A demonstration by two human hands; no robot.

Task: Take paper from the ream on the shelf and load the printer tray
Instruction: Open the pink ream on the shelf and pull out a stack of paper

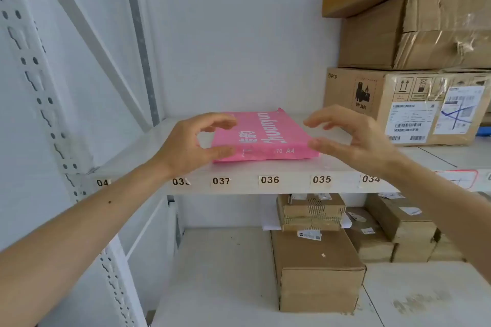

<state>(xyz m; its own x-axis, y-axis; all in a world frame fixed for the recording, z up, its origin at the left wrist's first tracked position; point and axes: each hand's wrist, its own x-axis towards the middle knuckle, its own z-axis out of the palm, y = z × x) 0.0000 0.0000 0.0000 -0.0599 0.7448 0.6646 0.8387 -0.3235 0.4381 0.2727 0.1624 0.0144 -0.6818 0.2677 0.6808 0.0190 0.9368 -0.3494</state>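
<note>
A pink-wrapped A4 paper ream [265, 138] lies flat on the white shelf [292, 183], above the labels 037 and 036. My left hand [191, 143] is at the ream's left end, fingers curved apart, thumb touching the near left corner. At the right end is my right hand [350, 138], fingers spread, thumb against the near right corner. Neither hand has closed around the ream. No printer is in view.
Stacked cardboard boxes [409, 61] stand on the same shelf just right of my right hand. Several smaller cardboard boxes [318, 268] sit on the lower shelf. A white perforated upright [39, 103] and a diagonal brace run along the left. The wall is behind the ream.
</note>
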